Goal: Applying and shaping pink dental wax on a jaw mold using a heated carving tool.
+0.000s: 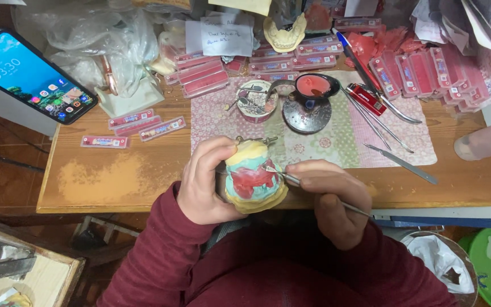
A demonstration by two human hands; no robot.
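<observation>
My left hand (206, 182) grips a dental cast (254, 179), yellow plaster with turquoise and red wax, mounted on a small metal articulator whose screws show above it. My right hand (331, 196) holds a thin metal carving tool (313, 193) like a pen, with the tip touching the red wax on the cast. Both hands rest at the near edge of the wooden table (120, 176). My sleeves are dark red.
A patterned pink mat (336, 142) carries a black spoon-like bowl of red wax (312, 86) on a round burner, a small tin of tools (255, 102), a red lighter (369, 99) and several metal instruments. Pink tooth strips (143, 125), a phone (29, 74), a plaster jaw (284, 35).
</observation>
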